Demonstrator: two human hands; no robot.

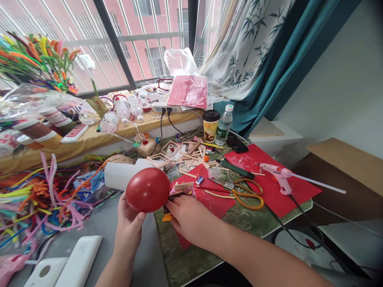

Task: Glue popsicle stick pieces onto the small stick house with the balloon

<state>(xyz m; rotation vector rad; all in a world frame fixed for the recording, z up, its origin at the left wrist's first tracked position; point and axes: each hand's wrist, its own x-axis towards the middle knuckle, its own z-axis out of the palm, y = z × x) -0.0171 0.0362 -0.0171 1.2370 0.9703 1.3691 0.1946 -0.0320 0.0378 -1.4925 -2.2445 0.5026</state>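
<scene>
My left hand (130, 227) is closed around the lower left side of a small round red balloon (148, 189). Just to its right, the fingers of my right hand (188, 219) are bent over a small brown craft piece (176, 194), mostly covered by the hand. Pink and yellow bits show at its far edge, and an orange bit (167, 217) sticks out below the fingers. Whether the balloon touches that piece I cannot tell. Red paper (217, 199) lies under and beyond the right hand, with orange-handled scissors (248, 199) and a red pencil (214, 189) on it.
Wooden stick frames (188, 157) lie scattered behind. At right are a pink glue gun (281, 175), a cutter knife (236, 169), a phone (237, 143), a bottle (224, 125) and a lidded cup (210, 126). Pipe cleaners (44, 199) heap at left; a white power bank (79, 259) lies nearer.
</scene>
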